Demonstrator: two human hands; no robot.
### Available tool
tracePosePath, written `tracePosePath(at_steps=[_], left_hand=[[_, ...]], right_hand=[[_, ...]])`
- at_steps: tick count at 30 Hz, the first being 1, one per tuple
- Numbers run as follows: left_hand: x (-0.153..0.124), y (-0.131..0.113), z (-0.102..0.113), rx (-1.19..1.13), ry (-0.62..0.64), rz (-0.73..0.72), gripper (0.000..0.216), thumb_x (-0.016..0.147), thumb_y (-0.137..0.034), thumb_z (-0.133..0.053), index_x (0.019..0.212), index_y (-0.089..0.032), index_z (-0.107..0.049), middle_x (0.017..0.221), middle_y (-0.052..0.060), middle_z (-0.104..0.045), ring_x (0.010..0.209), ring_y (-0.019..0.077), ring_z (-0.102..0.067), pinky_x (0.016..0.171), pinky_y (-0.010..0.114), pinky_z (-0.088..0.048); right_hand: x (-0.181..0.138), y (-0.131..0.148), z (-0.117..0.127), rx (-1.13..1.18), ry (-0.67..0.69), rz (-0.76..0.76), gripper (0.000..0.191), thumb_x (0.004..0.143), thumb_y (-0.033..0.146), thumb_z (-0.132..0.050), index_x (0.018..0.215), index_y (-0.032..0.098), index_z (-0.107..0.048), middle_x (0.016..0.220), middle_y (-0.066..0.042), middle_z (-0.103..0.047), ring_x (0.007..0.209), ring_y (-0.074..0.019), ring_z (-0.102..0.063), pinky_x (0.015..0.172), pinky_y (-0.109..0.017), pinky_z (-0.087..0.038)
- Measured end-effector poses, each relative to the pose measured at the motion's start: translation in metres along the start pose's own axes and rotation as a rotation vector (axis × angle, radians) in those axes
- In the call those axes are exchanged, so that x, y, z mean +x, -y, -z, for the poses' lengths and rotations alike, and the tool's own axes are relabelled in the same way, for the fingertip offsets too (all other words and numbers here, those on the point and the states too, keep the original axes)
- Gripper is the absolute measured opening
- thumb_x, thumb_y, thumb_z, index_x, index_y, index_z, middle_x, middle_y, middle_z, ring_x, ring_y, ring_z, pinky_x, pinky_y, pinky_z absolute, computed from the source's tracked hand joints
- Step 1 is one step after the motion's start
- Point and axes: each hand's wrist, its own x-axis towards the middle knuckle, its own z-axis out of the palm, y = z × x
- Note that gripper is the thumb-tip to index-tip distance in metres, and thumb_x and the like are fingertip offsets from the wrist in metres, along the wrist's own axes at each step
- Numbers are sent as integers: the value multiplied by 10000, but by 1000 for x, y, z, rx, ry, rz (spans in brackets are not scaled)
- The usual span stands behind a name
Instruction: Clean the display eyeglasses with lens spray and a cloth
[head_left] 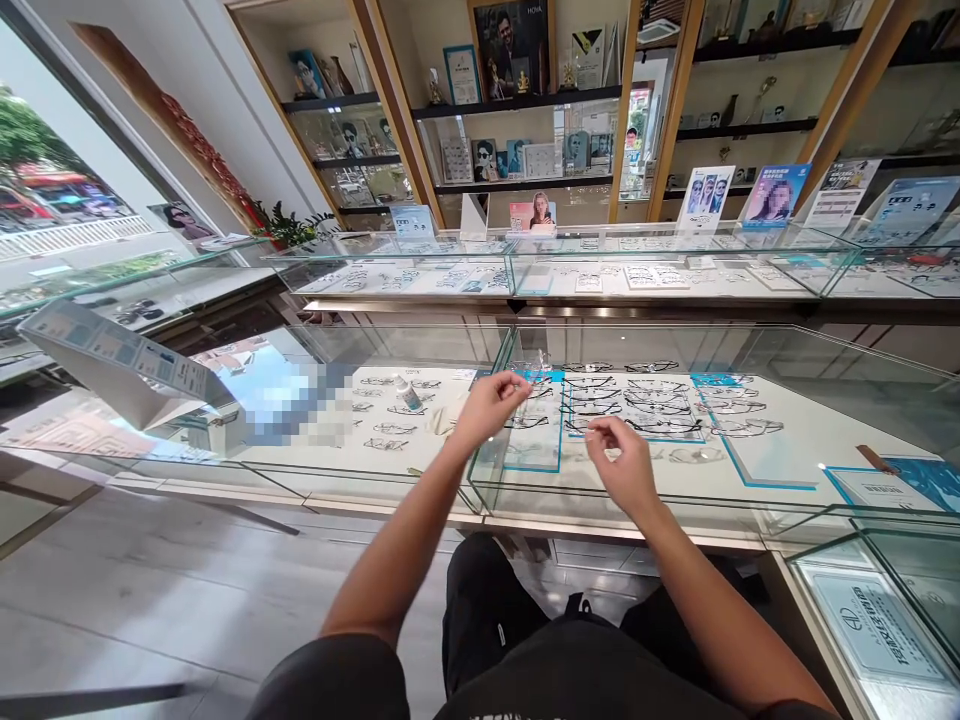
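Note:
Above the glass showcase, my left hand is closed in a pinch, its fingertips pointing right. A small clear shape shows just beyond those fingertips; whether they hold it I cannot tell. My right hand curls with thumb and forefinger pinched together, and anything between them is too small to make out. Beneath and beyond both hands, rows of eyeglasses lie inside the case on white and blue-edged boards. To the left of my left hand stand a small white bottle and a pale, crumpled cloth.
The glass showcase has upright edges and runs across in front of my knees. A tilted display stand is at the left. Behind, another glass counter carries upright cards. A framed certificate lies at the lower right.

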Motion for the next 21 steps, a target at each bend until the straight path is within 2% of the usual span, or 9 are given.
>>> tracePosePath(at_steps=[2,4,6,9,13,21], left_hand=[[25,2,23,322,100,-49,326,962,-491,-618,934,-194,-750,650,-18,-507,621,154,-463,611,281,-293],[48,6,37,658,249,-104,298,996,-433,-569,995,-197,-752,755,24,-644,687,181,-554,636,292,-319],[65,15,39,772,336,-124,248,987,-392,-592,993,-209,-759,843,52,-719,758,206,-609,661,296,-337],[79,31,30,838,431,-128,184,967,-330,-624,965,-218,-769,923,70,-772,838,229,-661,679,292,-358],[84,51,13,913,524,-126,164,955,-303,-650,969,-218,-790,964,84,-796,882,236,-701,711,285,-407],[85,64,-5,979,600,-122,137,926,-230,-690,939,-237,-827,1003,87,-817,963,250,-739,784,281,-453]], right_hand=[[-3,-19,17,-36,4,-63,185,980,376,-621,927,225,-715,776,-23,-696,714,-192,-622,688,-316,-500],[-8,-36,31,-46,6,-147,230,976,414,-628,876,222,-706,734,-10,-662,661,-173,-558,639,-306,-439],[-14,-51,40,-36,16,-206,262,970,435,-635,833,220,-694,693,7,-611,619,-156,-489,611,-304,-392],[-24,-64,45,-4,40,-241,302,963,454,-625,798,212,-697,663,9,-588,588,-150,-465,576,-300,-376],[-30,-72,46,38,71,-268,340,948,492,-632,804,199,-727,642,1,-594,569,-155,-493,545,-295,-407],[-31,-80,47,69,98,-285,426,945,582,-631,802,196,-739,636,-25,-625,559,-169,-521,517,-301,-448]])
